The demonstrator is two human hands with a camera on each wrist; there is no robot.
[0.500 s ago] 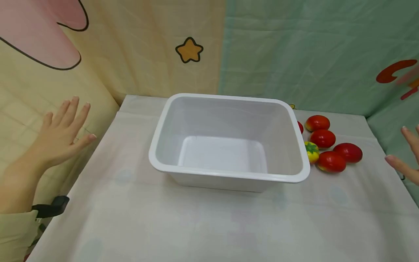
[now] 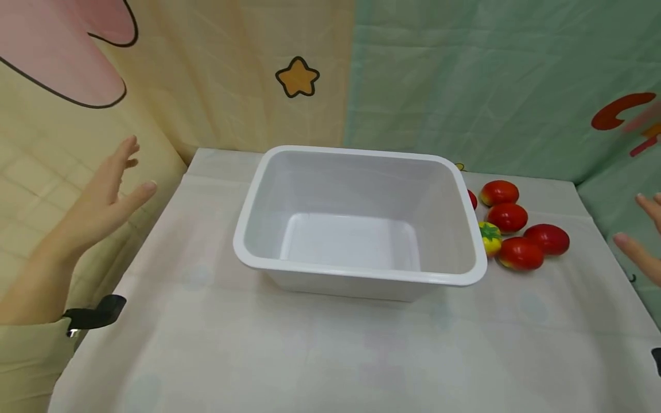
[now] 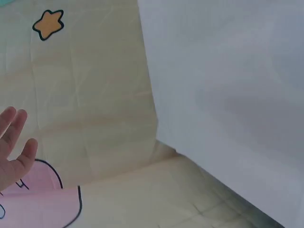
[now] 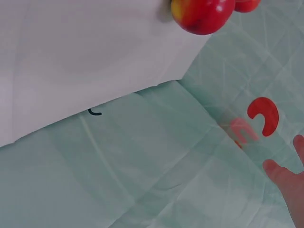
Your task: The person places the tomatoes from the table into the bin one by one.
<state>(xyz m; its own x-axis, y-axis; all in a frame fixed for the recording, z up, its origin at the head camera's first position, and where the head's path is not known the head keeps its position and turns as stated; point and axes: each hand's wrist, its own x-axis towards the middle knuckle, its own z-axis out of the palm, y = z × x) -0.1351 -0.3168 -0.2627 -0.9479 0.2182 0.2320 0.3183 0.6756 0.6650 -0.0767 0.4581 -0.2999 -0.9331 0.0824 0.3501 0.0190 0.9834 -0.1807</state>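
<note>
My left hand is raised off the left side of the table, holding nothing, fingers extended and thumb apart. Part of that hand shows at the left edge of the left wrist view. My right hand is cut off by the right edge of the head view; its visible thumb and fingers are spread, touching nothing. A white plastic tub stands mid-table with nothing inside. Just right of it lie several glossy red fruits and a yellow fruit with a green leafy top, partly hidden by the tub's rim.
A white cloth covers the table. Behind it hangs a printed curtain, cream on the left and green on the right. Black straps sit at the wrists, the left strap being the clearer one.
My left hand has turned more edge-on and shifted slightly toward the table. The right hand has turned slightly, and a bit of its black strap now shows. Tub and fruits stay put.
</note>
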